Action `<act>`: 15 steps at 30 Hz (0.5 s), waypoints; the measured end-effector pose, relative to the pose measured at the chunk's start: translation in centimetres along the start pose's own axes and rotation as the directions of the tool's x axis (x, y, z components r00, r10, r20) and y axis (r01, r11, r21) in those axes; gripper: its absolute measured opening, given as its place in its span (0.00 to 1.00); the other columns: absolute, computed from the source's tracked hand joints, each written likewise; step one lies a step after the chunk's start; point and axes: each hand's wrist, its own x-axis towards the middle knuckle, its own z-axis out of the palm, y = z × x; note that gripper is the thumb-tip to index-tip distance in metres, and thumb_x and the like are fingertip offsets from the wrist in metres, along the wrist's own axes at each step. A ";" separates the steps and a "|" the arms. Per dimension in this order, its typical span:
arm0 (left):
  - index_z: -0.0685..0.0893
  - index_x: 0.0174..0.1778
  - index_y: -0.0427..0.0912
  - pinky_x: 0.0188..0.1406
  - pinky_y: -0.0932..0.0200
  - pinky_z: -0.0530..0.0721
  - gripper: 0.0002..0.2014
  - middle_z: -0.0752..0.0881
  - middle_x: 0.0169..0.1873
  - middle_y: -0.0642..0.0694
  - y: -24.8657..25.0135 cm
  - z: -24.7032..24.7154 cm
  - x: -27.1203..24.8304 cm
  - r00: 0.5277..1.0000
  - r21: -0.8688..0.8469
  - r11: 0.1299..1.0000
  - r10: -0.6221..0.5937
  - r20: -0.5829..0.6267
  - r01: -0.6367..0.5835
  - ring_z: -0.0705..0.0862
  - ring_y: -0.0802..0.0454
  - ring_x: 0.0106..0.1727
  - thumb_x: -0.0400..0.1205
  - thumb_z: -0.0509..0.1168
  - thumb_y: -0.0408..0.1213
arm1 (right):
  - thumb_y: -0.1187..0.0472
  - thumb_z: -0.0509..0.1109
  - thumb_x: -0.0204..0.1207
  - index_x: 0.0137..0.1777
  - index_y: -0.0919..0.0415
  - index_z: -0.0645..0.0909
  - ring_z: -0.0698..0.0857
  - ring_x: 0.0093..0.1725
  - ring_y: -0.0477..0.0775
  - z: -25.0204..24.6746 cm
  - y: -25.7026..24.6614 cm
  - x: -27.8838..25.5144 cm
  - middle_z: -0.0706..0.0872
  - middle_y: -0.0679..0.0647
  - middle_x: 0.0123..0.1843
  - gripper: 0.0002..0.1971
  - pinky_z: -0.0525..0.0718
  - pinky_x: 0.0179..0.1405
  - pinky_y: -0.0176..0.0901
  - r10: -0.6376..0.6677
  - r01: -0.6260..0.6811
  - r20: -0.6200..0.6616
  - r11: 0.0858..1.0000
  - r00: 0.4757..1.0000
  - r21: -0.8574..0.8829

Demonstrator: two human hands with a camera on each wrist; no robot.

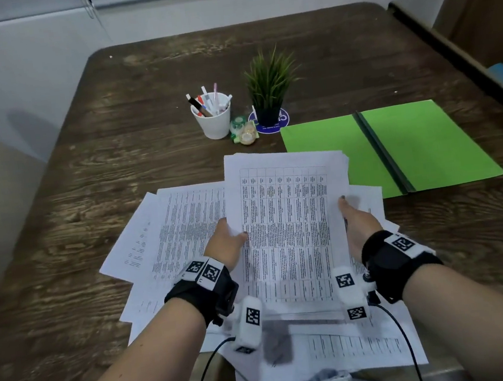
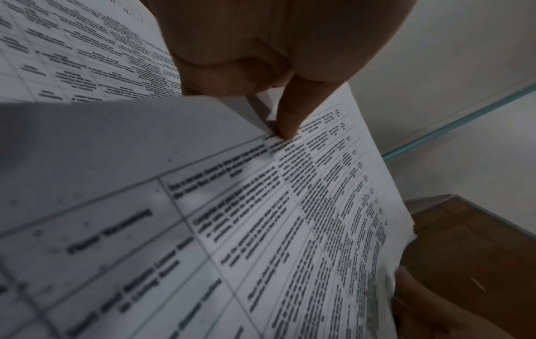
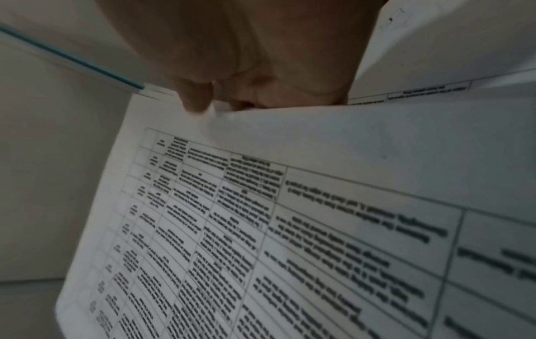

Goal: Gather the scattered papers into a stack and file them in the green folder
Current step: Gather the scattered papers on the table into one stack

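I hold a stack of printed papers (image 1: 288, 226) upright on its lower edge, above the loose sheets. My left hand (image 1: 229, 240) grips the stack's left edge, thumb on the front page. My right hand (image 1: 354, 221) grips the right edge. In the left wrist view my left hand (image 2: 278, 110) has its thumb pressed on the table-printed stack (image 2: 290, 229). In the right wrist view my right hand (image 3: 232, 96) pinches the top of the stack (image 3: 290, 229). More loose sheets (image 1: 167, 227) lie fanned out under and around the stack. The green folder (image 1: 394, 147) lies open flat at the right.
A white cup of pens (image 1: 212, 113), a tape roll (image 1: 244, 130) and a small potted plant (image 1: 269, 95) stand behind the papers. The dark wooden table (image 1: 86, 164) reaches a white wall at the back. Wrist camera cables hang near the front edge.
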 end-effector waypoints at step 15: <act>0.76 0.62 0.41 0.28 0.62 0.76 0.15 0.82 0.50 0.43 -4.9 -1.2 2.8 0.993 -0.122 0.988 -0.101 -0.060 0.093 0.80 0.54 0.36 0.80 0.65 0.29 | 0.65 0.62 0.82 0.72 0.69 0.70 0.77 0.69 0.65 -0.8 0.7 0.8 0.78 0.67 0.70 0.20 0.74 0.63 0.44 -0.024 0.023 0.003 0.855 1.000 -0.518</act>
